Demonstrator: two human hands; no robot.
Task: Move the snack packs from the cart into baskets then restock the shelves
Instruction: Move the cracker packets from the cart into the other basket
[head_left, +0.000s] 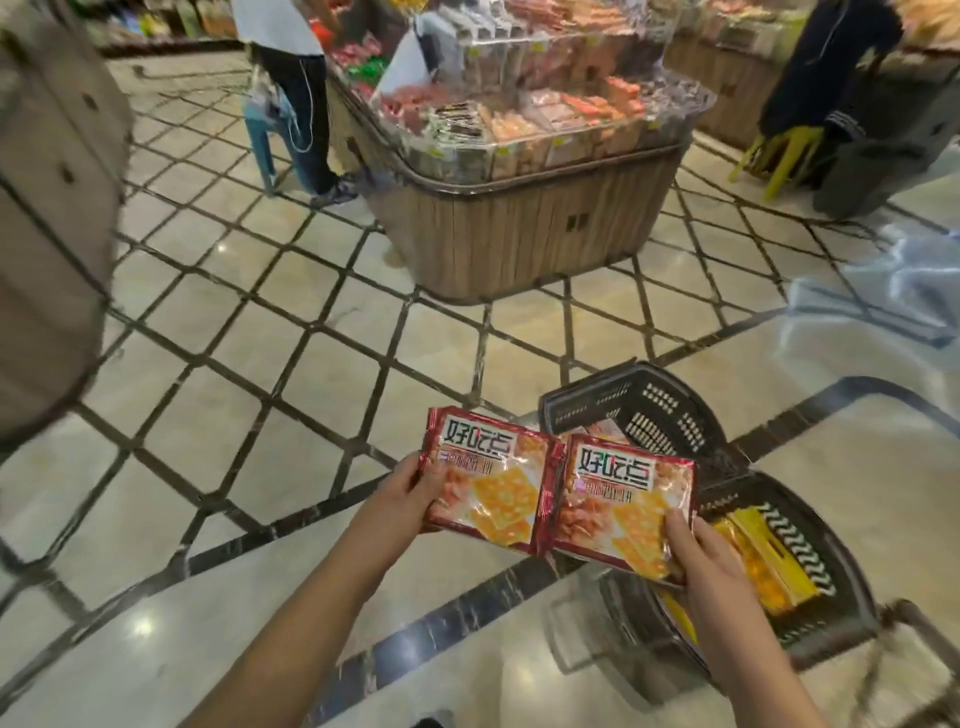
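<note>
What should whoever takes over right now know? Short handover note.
Left hand: grips the left red cracker pack by its left edge.
Right hand: grips the right red cracker pack at its lower right corner.
The two packs are held side by side, above the floor.
The near basket sits on the floor and holds yellow packs. The far basket is behind it, its contents mostly hidden.
Done: at least the near basket is loaded.
Left: place the two held packs. The display island ahead is probably where they go. No cart can be clearly made out.

Near basket (797, 535) partly hidden behind right pack (623, 496).
</note>
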